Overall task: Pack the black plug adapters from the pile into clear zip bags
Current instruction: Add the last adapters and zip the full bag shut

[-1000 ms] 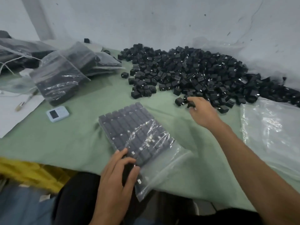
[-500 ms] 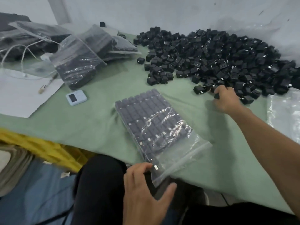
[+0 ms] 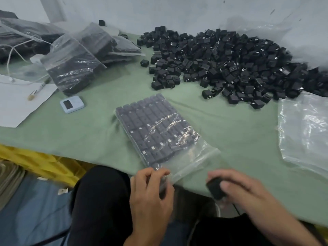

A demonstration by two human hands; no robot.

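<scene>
A clear zip bag (image 3: 159, 132) lies on the green cloth, filled with neat rows of black plug adapters, its open mouth hanging over the table's near edge. My left hand (image 3: 150, 194) pinches the bag's mouth at the near left corner. My right hand (image 3: 237, 190) holds one black plug adapter (image 3: 215, 189) just right of the bag's mouth. The big pile of loose black adapters (image 3: 221, 64) spreads across the far right of the table.
Filled bags (image 3: 74, 66) are stacked at the far left. A small white-blue device (image 3: 71, 104) and a white paper sheet (image 3: 16, 102) with a pen lie left. Empty clear bags (image 3: 305, 132) lie at the right edge. Yellow material (image 3: 39, 164) sits below the table edge.
My right hand left the pile and came back to the near edge carrying an adapter. My left hand moved onto the bag's mouth and took hold of it.
</scene>
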